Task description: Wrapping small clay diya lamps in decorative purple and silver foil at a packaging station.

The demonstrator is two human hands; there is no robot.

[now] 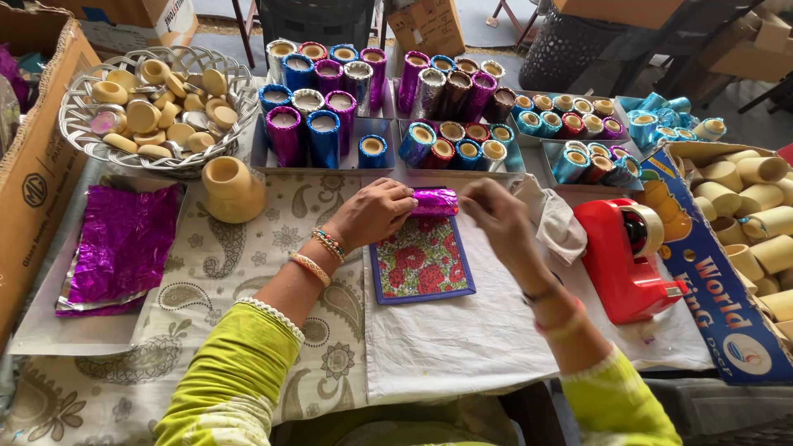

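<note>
A small tube wrapped in magenta foil [434, 201] lies on its side at the far edge of a floral mat [423, 258] with a blue border, in the middle of the tabletop [462, 339]. The left hand [373, 211] rests curled over the tube's left end, fingers closed against it. The right hand [494, 216] sits just beside the tube's right end, its fingertips drawn together in a pinch at the foil there; its motion blurs it slightly. Left of the mat lie loose magenta foil sheets [122, 248] and a bare tan tube [232, 189]. A silver basket [83, 136] of tan discs stands at the far left. Trays of finished foil-wrapped tubes [324, 136] line the far side. A red tape dispenser [621, 258] stands near the right hand.
</note>
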